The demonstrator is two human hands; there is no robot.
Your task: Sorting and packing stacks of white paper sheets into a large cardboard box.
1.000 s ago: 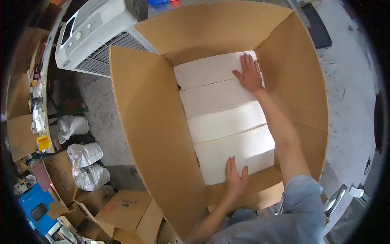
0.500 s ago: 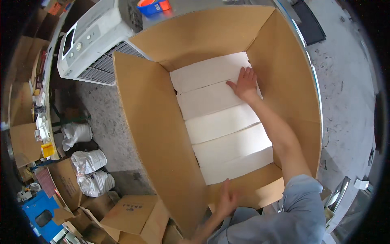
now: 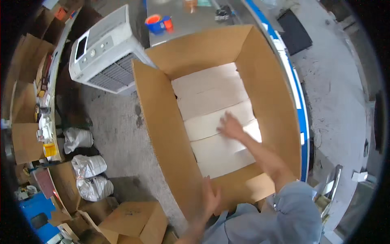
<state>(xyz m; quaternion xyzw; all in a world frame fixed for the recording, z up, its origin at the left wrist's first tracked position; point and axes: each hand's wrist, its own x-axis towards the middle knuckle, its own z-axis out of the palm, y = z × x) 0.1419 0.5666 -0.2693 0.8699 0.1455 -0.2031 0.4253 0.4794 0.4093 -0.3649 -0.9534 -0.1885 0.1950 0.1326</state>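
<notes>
Concrete floor [image 3: 118, 122] around, portable air cooler [image 3: 118, 38] at 10 o'clock, open-topped cardboard carton [image 3: 162, 134] mid-view. Right hand [image 3: 232, 127] comes in from 5 o'clock, back up, fingers toward 11; left hand [image 3: 210, 198] at carton's 6, fingers toward 12. White rectangular blocks [image 3: 213, 124] line carton bottom: below right fingers, just beyond left fingertips at 12. Right fingers loosely spread, left thumb apart from fingers; both blurred, can't tell contact

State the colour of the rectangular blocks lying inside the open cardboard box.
The blocks are white; the head view shows this best.
</notes>
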